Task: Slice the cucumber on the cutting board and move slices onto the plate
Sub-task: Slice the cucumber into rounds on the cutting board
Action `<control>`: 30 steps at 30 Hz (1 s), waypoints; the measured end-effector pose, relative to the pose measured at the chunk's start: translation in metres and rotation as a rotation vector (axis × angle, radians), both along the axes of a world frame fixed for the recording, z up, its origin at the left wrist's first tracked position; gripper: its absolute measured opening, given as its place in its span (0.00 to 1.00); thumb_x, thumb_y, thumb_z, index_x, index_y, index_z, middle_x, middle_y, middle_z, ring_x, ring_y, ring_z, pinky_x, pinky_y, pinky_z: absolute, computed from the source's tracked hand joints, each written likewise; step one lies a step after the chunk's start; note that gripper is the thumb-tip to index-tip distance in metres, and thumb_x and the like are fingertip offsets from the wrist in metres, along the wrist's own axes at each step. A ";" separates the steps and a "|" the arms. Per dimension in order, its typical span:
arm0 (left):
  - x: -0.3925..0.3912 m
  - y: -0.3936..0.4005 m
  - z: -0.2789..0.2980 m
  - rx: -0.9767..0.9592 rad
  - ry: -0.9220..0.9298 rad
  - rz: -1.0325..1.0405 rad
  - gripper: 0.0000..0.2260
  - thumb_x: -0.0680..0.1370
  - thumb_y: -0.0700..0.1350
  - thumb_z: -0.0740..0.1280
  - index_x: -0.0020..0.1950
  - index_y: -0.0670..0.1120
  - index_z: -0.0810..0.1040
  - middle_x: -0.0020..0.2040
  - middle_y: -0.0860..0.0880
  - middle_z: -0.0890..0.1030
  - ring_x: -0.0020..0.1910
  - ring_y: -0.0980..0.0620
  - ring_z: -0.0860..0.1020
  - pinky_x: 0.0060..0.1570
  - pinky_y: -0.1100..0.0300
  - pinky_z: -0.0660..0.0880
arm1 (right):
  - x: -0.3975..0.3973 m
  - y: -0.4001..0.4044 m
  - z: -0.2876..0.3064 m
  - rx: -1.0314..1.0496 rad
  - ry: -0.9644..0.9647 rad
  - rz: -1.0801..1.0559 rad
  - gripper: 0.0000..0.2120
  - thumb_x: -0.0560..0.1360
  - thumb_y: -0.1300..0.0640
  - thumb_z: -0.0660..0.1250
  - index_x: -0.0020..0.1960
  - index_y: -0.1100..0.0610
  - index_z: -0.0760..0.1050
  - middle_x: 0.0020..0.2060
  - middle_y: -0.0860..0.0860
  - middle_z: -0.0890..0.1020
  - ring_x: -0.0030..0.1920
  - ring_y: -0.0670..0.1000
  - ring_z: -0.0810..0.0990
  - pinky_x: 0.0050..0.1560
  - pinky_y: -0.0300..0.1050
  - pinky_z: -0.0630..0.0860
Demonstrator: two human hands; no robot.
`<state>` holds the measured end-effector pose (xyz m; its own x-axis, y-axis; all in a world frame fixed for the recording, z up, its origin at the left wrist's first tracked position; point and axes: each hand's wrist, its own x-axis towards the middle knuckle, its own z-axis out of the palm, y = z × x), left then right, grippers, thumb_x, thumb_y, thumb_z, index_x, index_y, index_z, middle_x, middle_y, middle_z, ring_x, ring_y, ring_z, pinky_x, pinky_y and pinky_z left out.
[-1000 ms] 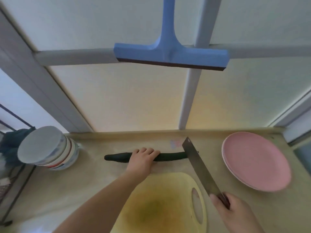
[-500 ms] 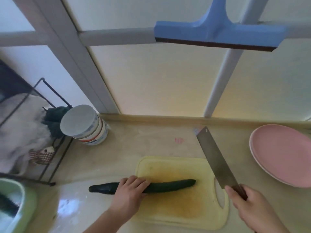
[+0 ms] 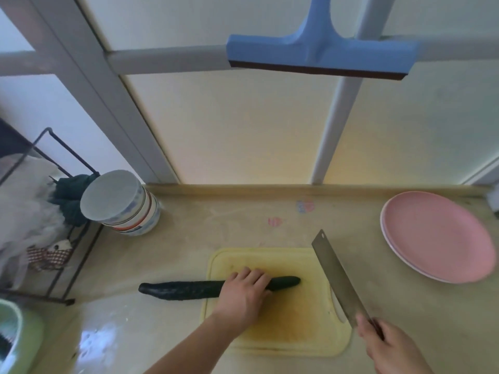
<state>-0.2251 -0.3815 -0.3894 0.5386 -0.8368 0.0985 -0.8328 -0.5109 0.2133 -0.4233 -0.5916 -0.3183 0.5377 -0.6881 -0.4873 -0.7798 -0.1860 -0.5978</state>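
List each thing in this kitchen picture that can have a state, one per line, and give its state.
cucumber: whole, uncut, partly on the board.
cutting board: flat, no slices.
cleaver: raised, right of the cucumber.
pink plate: empty.
left hand: grips the cucumber.
right hand: grips the cleaver.
stacked bowls: tilted.

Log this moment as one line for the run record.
phase: pre-cut | left hand: holds cucumber on cutting board | right hand: grips knife, raised | plate: no slices
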 end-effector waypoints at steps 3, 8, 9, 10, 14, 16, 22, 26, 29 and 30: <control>-0.003 -0.011 0.008 -0.052 -0.005 -0.030 0.13 0.79 0.53 0.59 0.55 0.53 0.81 0.50 0.56 0.83 0.43 0.54 0.79 0.39 0.61 0.79 | -0.003 0.005 -0.007 -0.011 -0.005 -0.034 0.19 0.79 0.47 0.62 0.36 0.58 0.79 0.28 0.54 0.79 0.37 0.57 0.80 0.42 0.47 0.74; -0.032 -0.028 -0.001 0.022 0.010 -0.113 0.07 0.79 0.54 0.62 0.53 0.54 0.76 0.50 0.56 0.79 0.41 0.53 0.76 0.35 0.60 0.75 | -0.005 0.007 -0.013 0.012 0.025 -0.025 0.20 0.79 0.46 0.60 0.39 0.60 0.77 0.29 0.56 0.79 0.32 0.55 0.77 0.34 0.43 0.70; -0.035 -0.028 -0.004 0.051 0.012 -0.113 0.07 0.79 0.54 0.62 0.53 0.55 0.75 0.49 0.57 0.79 0.41 0.53 0.76 0.36 0.60 0.75 | -0.005 0.006 -0.013 0.011 0.032 -0.011 0.20 0.80 0.46 0.59 0.40 0.60 0.77 0.30 0.56 0.79 0.33 0.54 0.77 0.34 0.43 0.70; -0.036 -0.027 -0.006 0.061 0.029 -0.103 0.07 0.79 0.55 0.61 0.52 0.55 0.75 0.49 0.57 0.79 0.41 0.52 0.76 0.36 0.60 0.75 | -0.005 0.004 -0.013 0.014 0.041 0.006 0.21 0.80 0.45 0.59 0.40 0.60 0.77 0.30 0.55 0.79 0.33 0.53 0.77 0.34 0.43 0.70; -0.040 -0.032 0.002 0.115 0.080 -0.086 0.08 0.80 0.55 0.60 0.53 0.54 0.72 0.51 0.55 0.78 0.45 0.50 0.76 0.43 0.56 0.76 | -0.006 0.000 -0.010 0.062 0.075 0.059 0.22 0.80 0.42 0.57 0.41 0.59 0.76 0.30 0.52 0.79 0.31 0.50 0.76 0.32 0.41 0.67; -0.043 -0.038 0.008 0.126 0.099 -0.084 0.10 0.80 0.57 0.58 0.55 0.52 0.71 0.53 0.53 0.78 0.48 0.49 0.76 0.47 0.54 0.76 | -0.006 0.000 -0.010 0.104 0.082 0.076 0.23 0.79 0.41 0.56 0.39 0.59 0.75 0.26 0.50 0.76 0.28 0.49 0.73 0.31 0.41 0.65; -0.045 -0.056 0.005 0.159 0.071 -0.218 0.21 0.75 0.53 0.68 0.68 0.55 0.71 0.54 0.53 0.78 0.46 0.50 0.78 0.41 0.59 0.78 | -0.004 0.006 -0.007 0.203 0.033 0.047 0.24 0.79 0.40 0.54 0.33 0.54 0.69 0.20 0.48 0.71 0.23 0.45 0.69 0.29 0.40 0.63; -0.050 -0.057 0.006 0.295 0.154 -0.246 0.37 0.67 0.50 0.79 0.72 0.56 0.68 0.57 0.50 0.76 0.49 0.47 0.77 0.47 0.55 0.78 | -0.006 0.014 -0.007 0.166 0.031 0.077 0.23 0.81 0.42 0.54 0.32 0.52 0.71 0.25 0.49 0.75 0.33 0.49 0.76 0.35 0.40 0.69; -0.054 -0.064 0.013 0.340 0.149 -0.197 0.36 0.79 0.45 0.69 0.77 0.58 0.49 0.70 0.44 0.65 0.64 0.40 0.68 0.64 0.46 0.69 | -0.007 0.018 -0.008 0.176 0.018 0.056 0.21 0.81 0.43 0.54 0.39 0.53 0.76 0.28 0.48 0.76 0.36 0.48 0.77 0.37 0.39 0.69; -0.054 -0.067 0.014 0.362 0.143 -0.203 0.35 0.81 0.44 0.65 0.77 0.58 0.45 0.73 0.43 0.61 0.67 0.38 0.64 0.66 0.44 0.65 | -0.006 0.018 -0.008 0.176 0.015 0.057 0.21 0.81 0.43 0.54 0.41 0.54 0.77 0.28 0.48 0.76 0.35 0.47 0.77 0.38 0.38 0.70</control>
